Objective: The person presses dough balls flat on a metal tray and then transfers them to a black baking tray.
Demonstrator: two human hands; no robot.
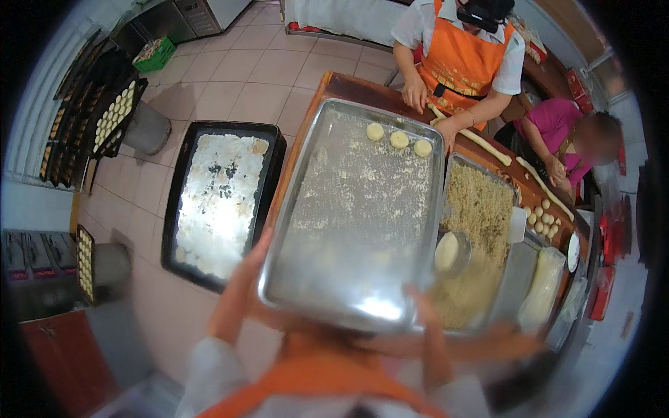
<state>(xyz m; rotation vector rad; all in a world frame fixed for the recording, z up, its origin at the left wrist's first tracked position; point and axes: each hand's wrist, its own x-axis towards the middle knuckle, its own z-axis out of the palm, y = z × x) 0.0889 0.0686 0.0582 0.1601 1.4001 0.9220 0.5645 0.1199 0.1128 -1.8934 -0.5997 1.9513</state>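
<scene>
A large steel tray (348,216) lies over the wooden worktable's left part, with three pale dough rounds (399,139) along its far right. My left hand (247,268) grips the tray's near left side. My right hand (426,317), blurred, holds its near edge at the lower right. Beside the tray on the right is a pan of yellowish crumbly mixture (472,209), with a small metal bowl (453,254) on it. An empty-looking black baking pan (217,202) stands left of the table.
A co-worker in orange apron (467,63) handles a dough rope (481,143) across the table (341,87); a person in pink (557,122) sits at the right. Dough balls (543,219) lie near a bag (540,285). Trays of pastries (115,115) stand at left.
</scene>
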